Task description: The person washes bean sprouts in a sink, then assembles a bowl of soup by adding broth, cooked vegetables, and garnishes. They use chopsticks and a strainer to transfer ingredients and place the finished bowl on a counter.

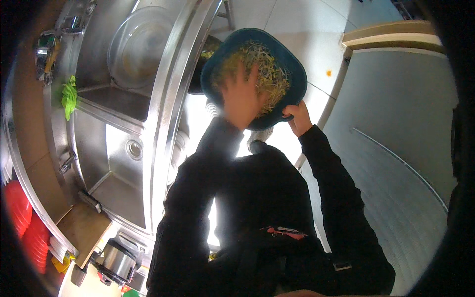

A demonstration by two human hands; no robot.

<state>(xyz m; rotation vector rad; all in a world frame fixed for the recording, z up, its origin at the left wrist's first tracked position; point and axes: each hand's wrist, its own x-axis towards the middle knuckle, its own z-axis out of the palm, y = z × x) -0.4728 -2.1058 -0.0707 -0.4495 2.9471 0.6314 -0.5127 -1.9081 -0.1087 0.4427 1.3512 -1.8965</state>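
Observation:
A dark teal plastic basin (297, 67) with rounded corners is held tilted over the floor. It contains a tangle of bean sprouts (272, 74) with thin pale stems and yellowish tops. My left hand (241, 98), slightly blurred, lies palm down over the sprouts with its fingers spread. The basin's near right corner is gripped by my right hand (298, 116), its thumb over the rim. Partly hidden behind the basin's left side is a dark round container (196, 80) with something greenish yellow inside.
At left runs a stainless steel double sink (111, 105) with a clear round bowl (139, 48) in the far compartment and a green cloth (69, 97) on its ledge. A large grey panel (400, 111) stands at right. Red stacked items (35, 237) and a metal pot (118, 260) are at lower left.

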